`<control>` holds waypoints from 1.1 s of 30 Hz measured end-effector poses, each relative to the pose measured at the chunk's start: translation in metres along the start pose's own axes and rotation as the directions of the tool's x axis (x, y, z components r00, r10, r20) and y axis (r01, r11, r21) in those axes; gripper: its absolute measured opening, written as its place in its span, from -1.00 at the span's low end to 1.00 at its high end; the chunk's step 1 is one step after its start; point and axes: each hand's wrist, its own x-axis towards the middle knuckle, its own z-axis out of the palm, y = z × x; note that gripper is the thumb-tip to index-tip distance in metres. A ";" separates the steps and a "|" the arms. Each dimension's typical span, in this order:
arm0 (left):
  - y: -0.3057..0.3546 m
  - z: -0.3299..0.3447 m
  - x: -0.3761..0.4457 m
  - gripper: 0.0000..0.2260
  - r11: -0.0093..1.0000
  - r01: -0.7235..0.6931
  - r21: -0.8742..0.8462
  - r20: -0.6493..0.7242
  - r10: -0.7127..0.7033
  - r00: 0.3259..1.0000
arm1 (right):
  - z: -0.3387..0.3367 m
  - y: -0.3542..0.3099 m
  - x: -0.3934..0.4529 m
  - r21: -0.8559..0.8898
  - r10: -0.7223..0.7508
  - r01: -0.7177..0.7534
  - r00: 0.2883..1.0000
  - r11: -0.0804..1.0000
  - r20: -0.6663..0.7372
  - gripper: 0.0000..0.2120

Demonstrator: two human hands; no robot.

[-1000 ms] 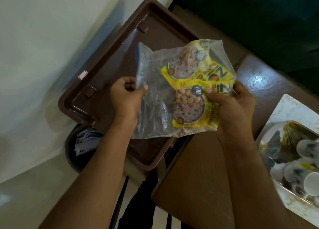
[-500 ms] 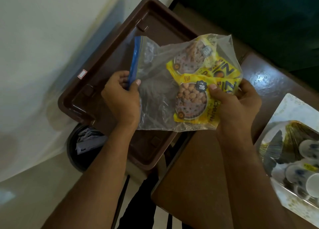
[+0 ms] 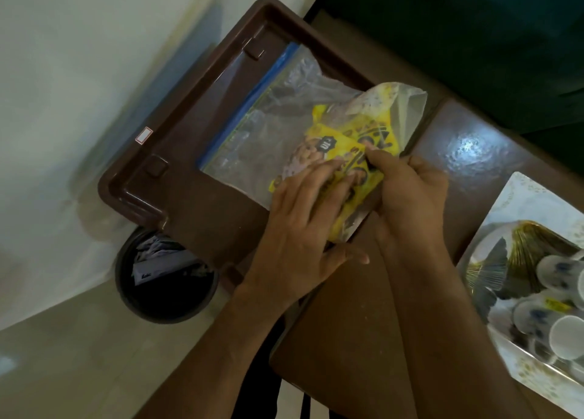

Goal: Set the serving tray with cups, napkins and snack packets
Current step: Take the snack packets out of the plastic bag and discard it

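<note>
Two bare hands work yellow snack packets (image 3: 344, 153) inside a clear zip-top plastic bag (image 3: 268, 127) over a brown plastic serving tray (image 3: 177, 194): left hand (image 3: 303, 225) spread flat, right hand (image 3: 407, 194) pinching a packet.

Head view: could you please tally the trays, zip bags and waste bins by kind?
Trays: 2 (brown tray, patterned tray)
Zip bag: 1
Waste bin: 1
Total: 4
</note>
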 end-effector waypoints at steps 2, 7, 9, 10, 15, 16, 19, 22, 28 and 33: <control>-0.003 0.000 0.000 -0.29 0.998 -0.028 0.048 -0.015 0.029 0.999 | -0.001 0.000 -0.004 -0.008 -0.004 0.004 1.000 1.000 0.018 -0.72; 0.003 -0.011 0.005 -0.69 0.995 0.061 -0.083 -0.273 -0.082 0.958 | -0.003 -0.002 -0.013 0.055 -0.031 0.017 0.966 0.998 0.256 -0.63; 0.006 -0.024 0.013 -0.71 0.963 0.145 -0.226 -0.345 -0.218 0.913 | -0.009 -0.004 -0.015 0.045 -0.081 0.071 0.949 0.996 0.304 -0.59; 0.008 -0.030 0.017 -0.72 0.942 0.181 -0.284 -0.372 -0.282 0.884 | -0.013 -0.005 -0.014 0.036 -0.107 0.101 0.955 0.994 0.276 -0.59; 0.010 -0.056 0.035 -0.83 0.880 0.205 -0.429 -0.479 -0.414 0.774 | -0.030 -0.008 -0.002 -0.042 -0.150 0.160 0.973 0.986 0.177 -0.81; 0.009 -0.059 0.037 -0.84 0.860 0.203 -0.468 -0.476 -0.439 0.762 | -0.032 -0.008 -0.001 -0.058 -0.165 0.179 0.969 0.982 0.181 -0.80; 0.007 -0.063 0.042 -0.83 0.774 0.168 -0.610 -0.455 -0.517 0.725 | -0.031 -0.008 0.000 -0.104 -0.253 0.278 0.946 0.955 0.204 -0.65; 0.004 -0.070 0.048 -0.83 0.758 0.107 -0.644 -0.489 -0.515 0.704 | -0.027 -0.010 0.002 -0.121 -0.336 0.370 0.912 0.921 0.235 -0.46; -0.003 -0.077 0.057 -0.89 0.718 0.107 -0.687 -0.466 -0.549 0.693 | -0.020 -0.020 0.008 -0.069 -0.466 0.525 0.803 0.849 0.371 -0.23; -0.016 -0.077 0.056 -0.93 0.728 0.182 -0.661 -0.415 -0.556 0.720 | -0.017 -0.020 0.011 -0.194 -0.421 0.532 0.805 0.825 0.418 -0.51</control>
